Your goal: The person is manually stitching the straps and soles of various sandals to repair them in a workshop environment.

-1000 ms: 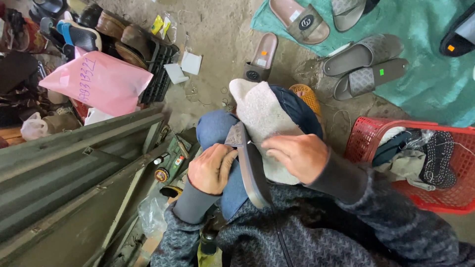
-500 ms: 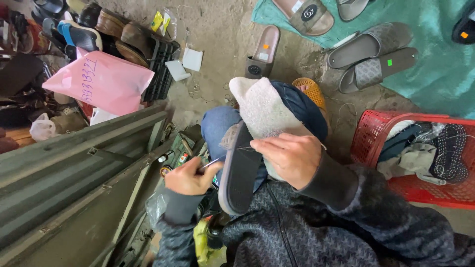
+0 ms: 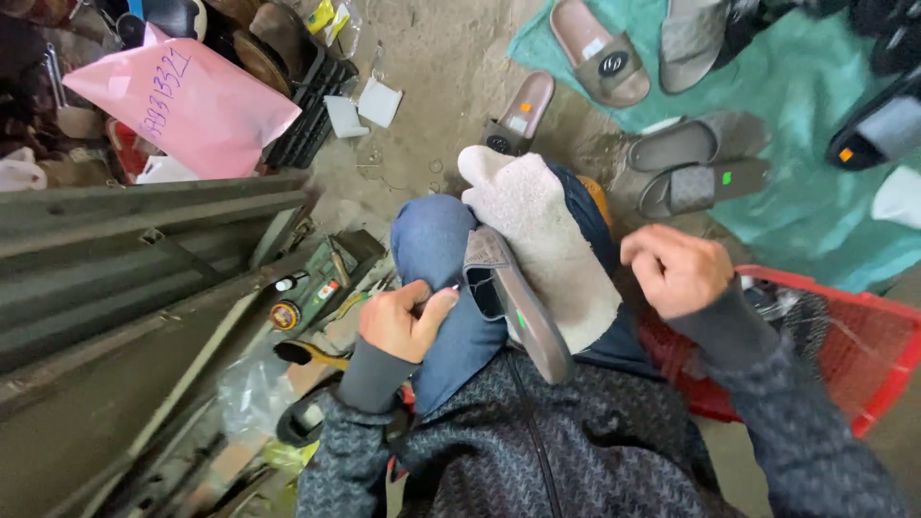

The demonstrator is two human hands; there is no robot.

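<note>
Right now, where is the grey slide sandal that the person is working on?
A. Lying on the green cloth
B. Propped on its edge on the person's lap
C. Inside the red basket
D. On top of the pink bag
B: the grey slide sandal stands on edge on the lap, against a fuzzy cloth, with the left hand touching its strap end and the right hand lifted clear.

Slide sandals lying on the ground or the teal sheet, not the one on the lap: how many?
6 at least: one on bare ground; on the teal sheet, tan, grey, a grey pair, a black one at right. Others may be cropped.
</note>
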